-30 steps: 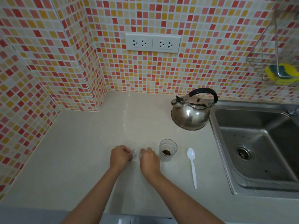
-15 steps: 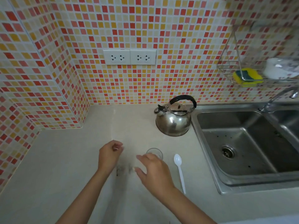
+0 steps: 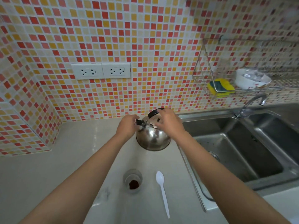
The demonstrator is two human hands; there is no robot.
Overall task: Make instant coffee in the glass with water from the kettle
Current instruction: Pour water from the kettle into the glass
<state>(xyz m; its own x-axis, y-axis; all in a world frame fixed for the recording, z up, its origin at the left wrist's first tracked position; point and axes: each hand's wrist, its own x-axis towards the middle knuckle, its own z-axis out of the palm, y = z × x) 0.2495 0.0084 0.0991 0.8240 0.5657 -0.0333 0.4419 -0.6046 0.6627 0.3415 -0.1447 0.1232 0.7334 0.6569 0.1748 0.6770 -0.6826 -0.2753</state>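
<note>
A steel kettle (image 3: 152, 139) with a black handle stands on the counter beside the sink. My right hand (image 3: 168, 122) is over its top, fingers wrapped around the handle. My left hand (image 3: 127, 126) is at the kettle's left side, fingertips on the black spout cap (image 3: 139, 122). The small clear glass (image 3: 132, 181) stands nearer to me between my forearms, with brown coffee powder in its bottom. A white plastic spoon (image 3: 162, 191) lies to the right of the glass.
An empty clear sachet (image 3: 103, 194) lies left of the glass. The steel sink (image 3: 242, 143) with a tap (image 3: 252, 104) is to the right. A wire rack (image 3: 226, 92) on the tiled wall holds a sponge and a bowl. Two sockets (image 3: 101, 71) sit above the counter.
Both hands left the sachet near the glass and reached forward to the kettle. My view tilted up and moved closer to the wall.
</note>
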